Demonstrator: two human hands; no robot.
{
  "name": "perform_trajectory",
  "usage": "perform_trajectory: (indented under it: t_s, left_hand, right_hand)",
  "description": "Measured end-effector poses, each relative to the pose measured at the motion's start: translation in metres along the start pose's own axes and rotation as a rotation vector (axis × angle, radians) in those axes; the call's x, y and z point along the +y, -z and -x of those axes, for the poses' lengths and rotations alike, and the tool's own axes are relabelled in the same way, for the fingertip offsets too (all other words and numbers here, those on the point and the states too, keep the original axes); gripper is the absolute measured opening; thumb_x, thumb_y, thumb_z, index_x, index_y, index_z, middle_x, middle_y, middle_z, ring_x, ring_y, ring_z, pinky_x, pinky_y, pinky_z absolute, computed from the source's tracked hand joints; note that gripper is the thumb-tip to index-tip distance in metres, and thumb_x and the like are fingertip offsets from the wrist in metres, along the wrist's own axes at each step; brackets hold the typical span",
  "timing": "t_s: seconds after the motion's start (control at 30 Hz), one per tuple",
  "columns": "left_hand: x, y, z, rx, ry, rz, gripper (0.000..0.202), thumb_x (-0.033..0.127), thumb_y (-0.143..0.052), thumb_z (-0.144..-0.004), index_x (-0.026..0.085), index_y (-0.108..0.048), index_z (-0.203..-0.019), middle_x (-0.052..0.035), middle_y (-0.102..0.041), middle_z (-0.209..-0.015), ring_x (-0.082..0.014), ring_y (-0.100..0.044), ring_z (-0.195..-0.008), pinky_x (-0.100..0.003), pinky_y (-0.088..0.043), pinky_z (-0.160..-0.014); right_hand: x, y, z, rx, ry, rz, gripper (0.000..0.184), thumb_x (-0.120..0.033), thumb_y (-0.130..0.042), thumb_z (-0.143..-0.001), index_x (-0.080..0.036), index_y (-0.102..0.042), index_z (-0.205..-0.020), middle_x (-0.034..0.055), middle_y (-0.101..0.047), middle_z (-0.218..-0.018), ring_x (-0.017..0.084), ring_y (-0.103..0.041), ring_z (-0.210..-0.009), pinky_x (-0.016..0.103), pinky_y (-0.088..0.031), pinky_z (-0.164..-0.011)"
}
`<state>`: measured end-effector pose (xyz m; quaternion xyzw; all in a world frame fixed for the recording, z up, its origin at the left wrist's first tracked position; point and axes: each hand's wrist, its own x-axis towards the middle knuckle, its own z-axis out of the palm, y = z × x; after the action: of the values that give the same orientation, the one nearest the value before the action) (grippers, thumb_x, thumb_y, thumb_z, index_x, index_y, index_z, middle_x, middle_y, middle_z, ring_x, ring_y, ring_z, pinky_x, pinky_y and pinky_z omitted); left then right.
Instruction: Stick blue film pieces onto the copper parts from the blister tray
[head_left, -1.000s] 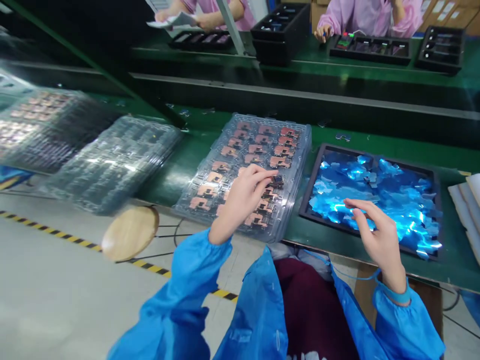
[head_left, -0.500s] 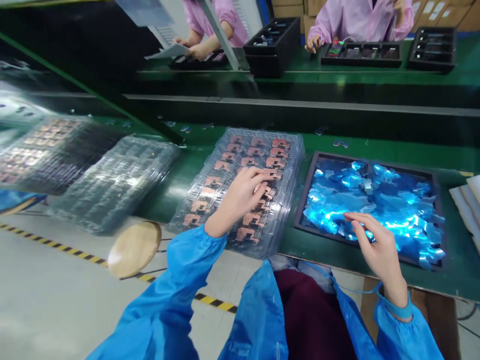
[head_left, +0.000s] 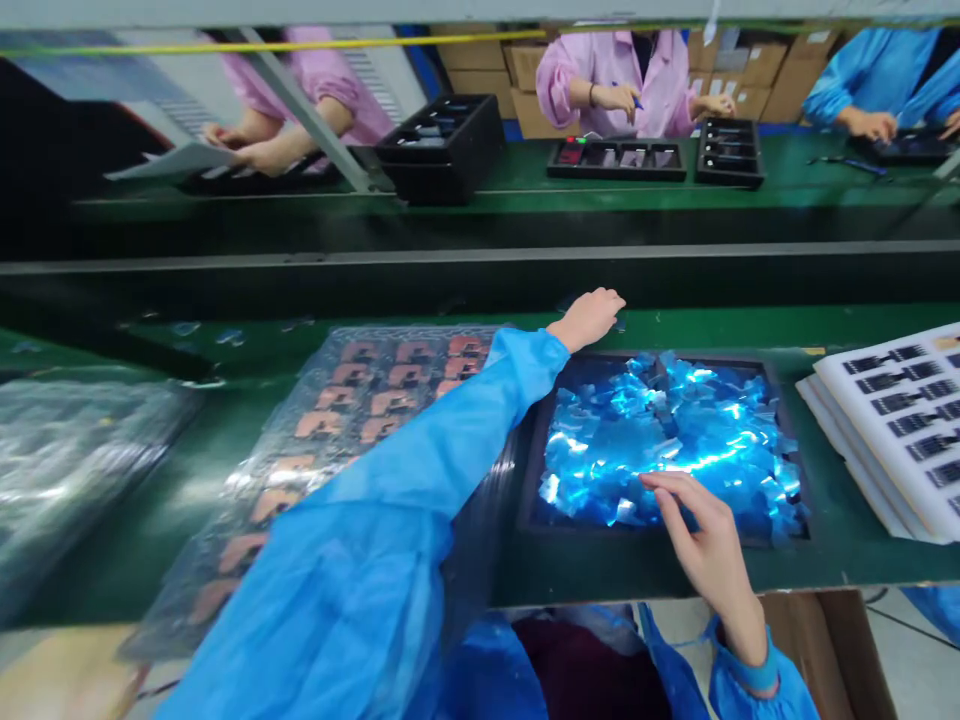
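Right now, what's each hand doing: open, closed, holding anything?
Left hand: fingers together by a small dark piece on the green bench; cannot tell if holding.
Right hand: open above shiny blue foil scraps, holding nothing visible.

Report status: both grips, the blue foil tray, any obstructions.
Left grip on green belt past the tray, holding unclear. Right grip open at shiny blue foil pieces in black tray. Left sleeve lies over clear blister tray.

Left hand (head_left: pixel 589 320) past foil tray (head_left: pixel 600 532)

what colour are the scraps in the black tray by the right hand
The scraps are glossy metallic blue, clearest in the head view.
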<state>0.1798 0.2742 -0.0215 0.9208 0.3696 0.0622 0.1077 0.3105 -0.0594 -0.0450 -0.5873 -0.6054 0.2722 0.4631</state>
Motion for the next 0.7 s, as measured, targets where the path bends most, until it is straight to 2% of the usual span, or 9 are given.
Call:
perform_trajectory:
  t_s: [0.07,0.13,0.2,0.3,0.4,0.5,0.6,0.7]
  left_hand:
    - [0.002,-0.019,-0.031,-0.060,0.080,0.003,0.030,0.005,-0.070,-0.089,0.010,-0.076,-0.118,-0.0193,-0.072,-0.123,-0.0321,-0.068,-0.119,-0.042,-0.050,-0.107]
    - [0.000,-0.028,-0.041,-0.077,0.122,0.013,0.029,0.005,-0.075,-0.085,0.010,-0.077,-0.113,-0.0200,-0.073,-0.120,-0.0336,-0.070,-0.117,-0.044,-0.052,-0.106]
    - [-0.001,-0.025,-0.039,-0.073,0.156,0.036,0.025,0.005,-0.074,-0.084,0.009,-0.078,-0.108,-0.0205,-0.074,-0.118,-0.0351,-0.070,-0.117,-0.046,-0.054,-0.104]
    - [0.006,-0.003,-0.018,-0.055,0.193,0.092,0.016,0.010,-0.072,-0.090,0.010,-0.079,-0.103,-0.0162,-0.078,-0.108,-0.0316,-0.074,-0.107,-0.042,-0.057,-0.097]
    - [0.032,0.026,0.036,-0.106,0.181,0.455,0.016,0.025,-0.070,-0.097,0.013,-0.078,-0.103,-0.0102,-0.081,-0.096,-0.0233,-0.077,-0.087,-0.033,-0.060,-0.079]
    - [0.075,0.044,0.114,-0.160,0.174,0.919,0.018,0.033,-0.075,-0.093,0.015,-0.076,-0.096,-0.0074,-0.081,-0.086,-0.0213,-0.077,-0.078,-0.029,-0.060,-0.071]
    - [0.119,0.049,0.186,-0.039,0.254,1.108,0.015,0.033,-0.080,-0.087,0.019,-0.076,-0.090,-0.0046,-0.080,-0.080,-0.0224,-0.078,-0.078,-0.030,-0.062,-0.072]
    - [0.150,0.041,0.235,0.126,0.366,1.228,0.017,0.034,-0.082,-0.086,0.021,-0.082,-0.098,-0.0067,-0.083,-0.093,-0.0264,-0.081,-0.085,-0.033,-0.066,-0.075]
  right_hand:
    - [0.000,0.003,0.004,0.014,-0.010,0.002,0.024,-0.025,-0.058,-0.110,-0.030,-0.079,-0.122,0.0037,-0.083,-0.118,0.022,-0.079,-0.111,0.036,-0.062,-0.099]
    - [0.002,0.007,0.008,0.048,-0.033,-0.009,0.024,-0.024,-0.059,-0.110,-0.032,-0.079,-0.121,0.0022,-0.083,-0.117,0.020,-0.079,-0.111,0.034,-0.062,-0.099]
    - [0.004,0.010,0.009,0.088,-0.057,-0.024,0.024,-0.025,-0.059,-0.110,-0.032,-0.080,-0.118,0.0020,-0.084,-0.115,0.021,-0.079,-0.108,0.035,-0.063,-0.098]
    - [0.003,0.010,0.001,0.131,-0.107,-0.073,0.023,-0.029,-0.059,-0.110,-0.031,-0.081,-0.117,0.0044,-0.083,-0.115,0.023,-0.079,-0.107,0.038,-0.064,-0.094]
    - [-0.006,0.003,-0.017,0.212,-0.178,-0.171,0.026,-0.036,-0.061,-0.108,-0.028,-0.075,-0.129,0.0087,-0.081,-0.123,0.024,-0.078,-0.107,0.037,-0.066,-0.083]
    - [-0.021,-0.006,-0.033,0.240,-0.186,-0.297,0.037,-0.038,-0.067,-0.104,-0.026,-0.067,-0.139,0.0111,-0.077,-0.131,0.023,-0.078,-0.108,0.034,-0.066,-0.080]
    - [-0.034,-0.015,-0.036,0.170,-0.161,-0.384,0.029,-0.039,-0.075,-0.098,-0.025,-0.073,-0.122,0.0074,-0.079,-0.115,0.021,-0.079,-0.094,0.031,-0.066,-0.075]
    - [-0.044,-0.022,-0.026,0.117,-0.157,-0.384,0.019,-0.040,-0.075,-0.096,-0.024,-0.076,-0.107,0.0042,-0.079,-0.098,0.020,-0.078,-0.081,0.031,-0.067,-0.071]
